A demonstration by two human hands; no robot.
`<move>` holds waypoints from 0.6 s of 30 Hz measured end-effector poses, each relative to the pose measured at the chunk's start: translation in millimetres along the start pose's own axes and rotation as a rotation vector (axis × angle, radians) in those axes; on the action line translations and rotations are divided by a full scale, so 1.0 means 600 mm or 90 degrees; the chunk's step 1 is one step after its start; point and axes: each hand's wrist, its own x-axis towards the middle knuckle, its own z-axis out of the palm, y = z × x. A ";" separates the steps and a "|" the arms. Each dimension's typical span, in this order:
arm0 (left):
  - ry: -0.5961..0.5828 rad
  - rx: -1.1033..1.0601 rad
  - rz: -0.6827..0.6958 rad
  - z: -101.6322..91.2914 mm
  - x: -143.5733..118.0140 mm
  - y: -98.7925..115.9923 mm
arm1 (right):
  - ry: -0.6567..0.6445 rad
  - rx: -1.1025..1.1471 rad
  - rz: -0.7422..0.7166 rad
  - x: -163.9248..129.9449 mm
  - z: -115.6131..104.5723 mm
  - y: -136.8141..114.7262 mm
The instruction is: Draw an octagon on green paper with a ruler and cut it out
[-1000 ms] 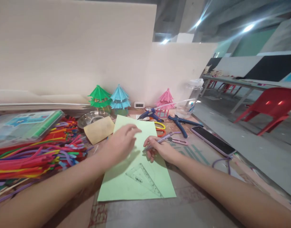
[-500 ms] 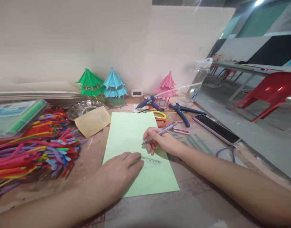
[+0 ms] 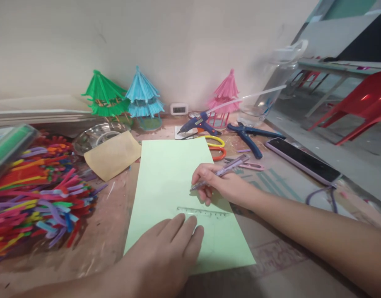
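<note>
A light green sheet of paper (image 3: 165, 174) lies flat on the table. Across it, a narrow clear ruler (image 3: 206, 212) with dark markings lies slightly slanted. My left hand (image 3: 174, 244) rests on the paper just below the ruler, palm down, fingers extended; its fingertips are at or near the ruler's lower edge. My right hand (image 3: 215, 182) is closed around a purplish, see-through pen (image 3: 232, 164), above the ruler. The pen's tip points down and left, close to the paper; whether it touches I cannot tell. Faint lines show on the sheet below the ruler.
Behind the paper are a blue glue gun (image 3: 198, 123), scissors (image 3: 217, 141), pliers (image 3: 248, 134) and a pink cutter (image 3: 251, 166). A phone (image 3: 302, 159) lies right. Pipe cleaners (image 3: 50, 198), a tan card (image 3: 112, 156) and a metal dish (image 3: 97, 134) are left. Tiered paper-roofed models (image 3: 143, 97) stand at the wall.
The view has moved closer and tilted down. My left hand sits lower relative to the ruler, showing more of it. My right hand still holds the pen over the paper.
</note>
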 end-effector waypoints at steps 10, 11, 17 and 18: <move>0.032 0.005 0.018 0.022 -0.022 -0.005 | -0.016 -0.017 0.018 -0.005 -0.006 0.000; 0.030 0.001 0.013 0.023 -0.024 -0.006 | -0.018 -0.013 0.022 -0.006 -0.007 0.000; 0.042 -0.020 0.034 0.030 -0.023 -0.020 | -0.013 0.008 0.040 -0.010 -0.007 0.000; 0.048 -0.018 0.041 0.032 -0.021 -0.023 | -0.010 0.011 0.046 -0.010 -0.007 0.001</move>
